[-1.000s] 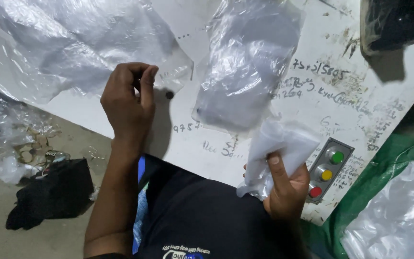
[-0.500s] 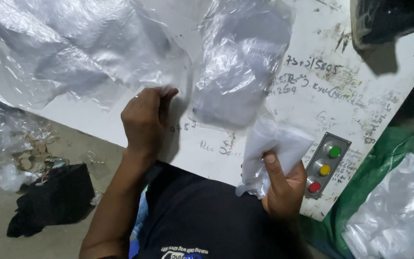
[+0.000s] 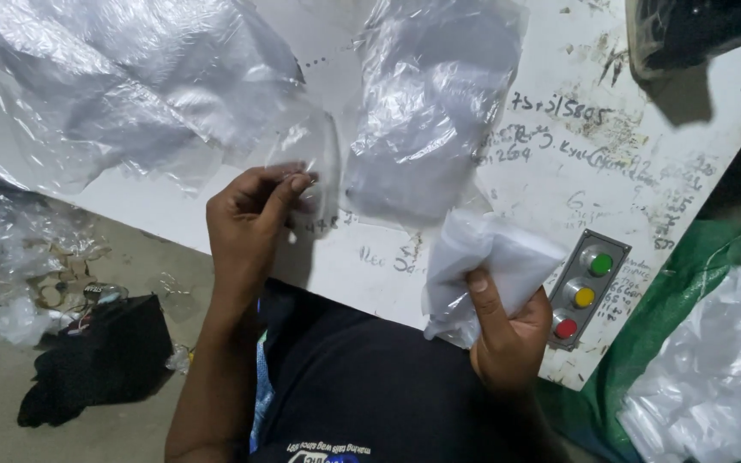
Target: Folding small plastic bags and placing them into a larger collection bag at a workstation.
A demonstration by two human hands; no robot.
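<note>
The left hand is raised over the near edge of the white table, its thumb and fingertips pinched together on the edge of a small clear plastic bag; that bag hangs just above the pinch, beside a much larger heap of crumpled clear plastic sheeting that covers the table's left part. The right hand is closed around a bunched white cloth, thumb pressed up along its front; the cloth sits at the table's near edge, just below a second clear plastic bag that lies puffed and wrinkled on the tabletop between the two hands.

Just right of the right hand, a grey control box is set into the table, with a green, a yellow and a red button in a row; the surface around it is scribbled with pen marks and stained. A dark object wrapped in plastic rests at the far right corner; a green sack holding more clear plastic stands beside the table on the right. On the floor at left lie a black cloth and a tangle of plastic scraps; the person's dark shirt fills the lower middle.
</note>
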